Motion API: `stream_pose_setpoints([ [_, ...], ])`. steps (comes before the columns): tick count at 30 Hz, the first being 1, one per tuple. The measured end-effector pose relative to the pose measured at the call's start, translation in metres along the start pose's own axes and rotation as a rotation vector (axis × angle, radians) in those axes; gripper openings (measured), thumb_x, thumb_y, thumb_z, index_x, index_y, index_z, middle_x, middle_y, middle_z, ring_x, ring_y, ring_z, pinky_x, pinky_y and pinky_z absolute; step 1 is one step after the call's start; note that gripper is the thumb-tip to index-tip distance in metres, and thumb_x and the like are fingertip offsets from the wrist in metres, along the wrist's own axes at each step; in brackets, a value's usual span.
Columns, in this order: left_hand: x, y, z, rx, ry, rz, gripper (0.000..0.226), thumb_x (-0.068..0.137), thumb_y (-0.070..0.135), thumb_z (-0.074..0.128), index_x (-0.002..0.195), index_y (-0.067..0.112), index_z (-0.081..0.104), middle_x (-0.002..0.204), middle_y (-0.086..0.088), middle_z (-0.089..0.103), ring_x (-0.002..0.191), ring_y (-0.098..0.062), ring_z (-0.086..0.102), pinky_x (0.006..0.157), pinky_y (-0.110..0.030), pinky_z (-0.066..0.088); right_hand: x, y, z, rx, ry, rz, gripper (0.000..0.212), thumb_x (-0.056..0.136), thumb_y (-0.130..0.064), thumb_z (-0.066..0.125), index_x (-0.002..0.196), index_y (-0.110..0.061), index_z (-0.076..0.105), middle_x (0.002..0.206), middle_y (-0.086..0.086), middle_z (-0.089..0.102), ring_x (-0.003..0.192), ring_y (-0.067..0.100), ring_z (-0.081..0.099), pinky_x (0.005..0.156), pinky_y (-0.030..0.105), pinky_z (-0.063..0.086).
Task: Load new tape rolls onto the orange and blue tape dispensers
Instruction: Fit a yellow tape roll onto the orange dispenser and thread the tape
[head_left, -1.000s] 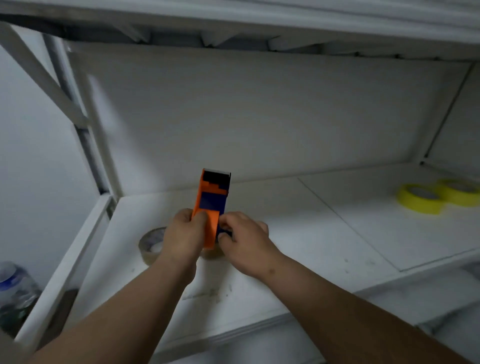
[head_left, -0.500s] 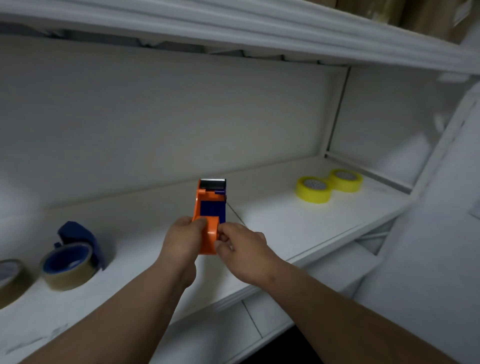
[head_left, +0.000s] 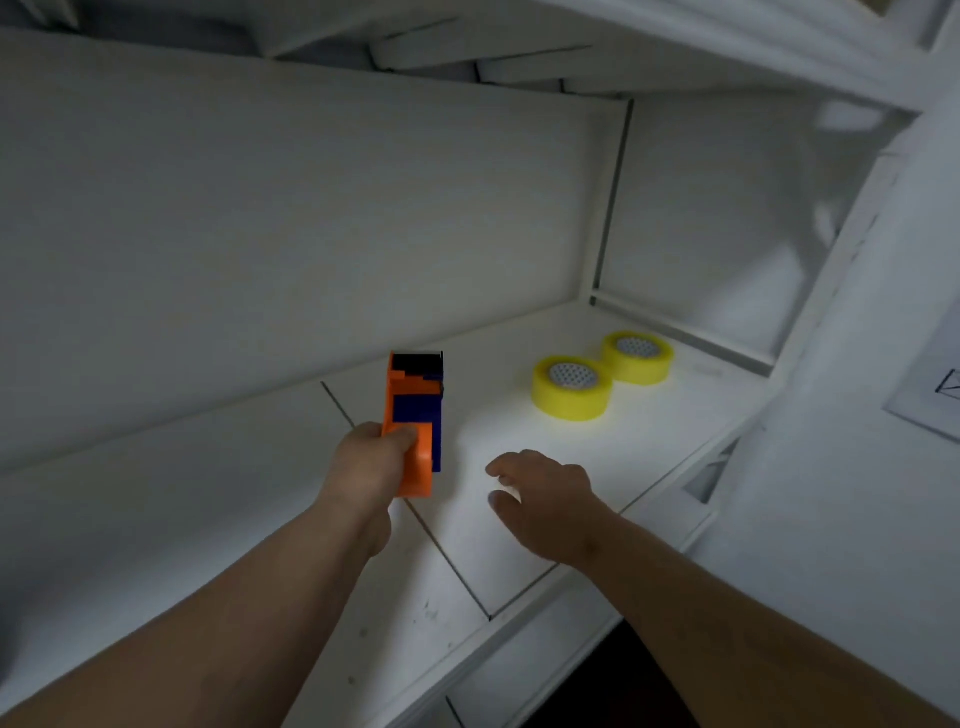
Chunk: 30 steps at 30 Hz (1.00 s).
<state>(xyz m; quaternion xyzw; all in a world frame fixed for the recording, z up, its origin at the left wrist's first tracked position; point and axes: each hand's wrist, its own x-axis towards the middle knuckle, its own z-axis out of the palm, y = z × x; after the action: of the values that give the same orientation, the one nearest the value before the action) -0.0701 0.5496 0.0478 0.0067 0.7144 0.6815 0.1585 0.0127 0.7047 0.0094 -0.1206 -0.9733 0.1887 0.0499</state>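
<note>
Since 0.5 s ago the right hand (head_left: 545, 499) has let go of the dispenser and moved out to the right, & the view has swung right, so the blue dispenser and tape rolls at the left are out of frame. Largest thing: one white painted shelf board (head_left: 649, 457), walled at back and at right, w/ another shelf close overhead; its front edge runs diagonally from lower left to right, and a thin seam crosses it under the hands. Open shelf surface lies btwn the right hand and the rolls. Two hands: left hand (head_left: 371, 467) grips the handle of the one orange and blue plastic tape dispenser (head_left: 415, 415), held upright above the shelf, black end on top; right hand is spread, fingers loose, holding nothing, over the shelf. Two yellow tape rolls (head_left: 571, 387) lie flat, side by side, near the right wall. Dispenser detail is blocky and blurred; can't tell if a roll is fitted. Paper sheet at right edge is cut off.
</note>
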Motion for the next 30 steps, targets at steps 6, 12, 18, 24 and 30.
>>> stream_pose_setpoints([
  [6,0.031,0.004,0.043,0.029,0.001,-0.016,0.019,0.097,0.012,0.053,0.080,0.020,0.054,0.084,-0.004,0.062,0.077,-0.023,0.058,0.077,-0.036,0.047,0.044,0.068,-0.015,-0.106,-0.027,0.101,0.037,0.094,-0.034,0.042,0.130,-0.030,0.047,0.134,-0.004,0.049,0.127,0.016,0.045,0.106,0.038,0.026],
  [12,0.058,0.009,0.091,-0.038,0.080,-0.083,0.019,0.099,0.013,0.048,0.082,0.020,0.052,0.087,-0.005,0.061,0.075,-0.021,0.057,0.081,-0.037,0.046,0.097,0.129,-0.035,-0.267,0.004,0.019,0.043,0.092,-0.037,0.047,0.134,-0.029,0.044,0.138,-0.001,0.044,0.130,0.020,0.041,0.104,0.038,0.029],
  [18,0.066,0.006,0.127,-0.166,0.195,-0.144,0.017,0.100,0.013,0.047,0.086,0.020,0.052,0.094,-0.008,0.061,0.088,-0.029,0.058,0.087,-0.043,0.047,0.139,0.173,-0.053,-0.339,-0.022,-0.057,0.054,0.088,-0.032,0.051,0.139,-0.021,0.039,0.145,0.003,0.040,0.134,0.023,0.039,0.104,0.036,0.035],
  [24,0.070,0.003,0.133,-0.236,0.282,-0.184,0.016,0.099,0.014,0.047,0.086,0.022,0.051,0.096,-0.009,0.060,0.100,-0.035,0.058,0.092,-0.047,0.048,0.160,0.186,-0.041,-0.391,-0.151,-0.056,0.063,0.090,-0.036,0.046,0.147,-0.018,0.024,0.152,0.004,0.030,0.143,0.021,0.024,0.115,0.044,0.019],
  [30,0.082,0.007,0.125,-0.245,0.290,-0.182,0.005,0.099,0.015,0.049,0.096,0.019,0.050,0.098,-0.008,0.058,0.103,-0.035,0.058,0.098,-0.050,0.047,0.171,0.182,-0.040,-0.430,-0.084,-0.034,0.056,0.090,-0.042,0.046,0.140,-0.020,0.034,0.143,0.004,0.041,0.135,0.024,0.034,0.109,0.043,0.027],
])
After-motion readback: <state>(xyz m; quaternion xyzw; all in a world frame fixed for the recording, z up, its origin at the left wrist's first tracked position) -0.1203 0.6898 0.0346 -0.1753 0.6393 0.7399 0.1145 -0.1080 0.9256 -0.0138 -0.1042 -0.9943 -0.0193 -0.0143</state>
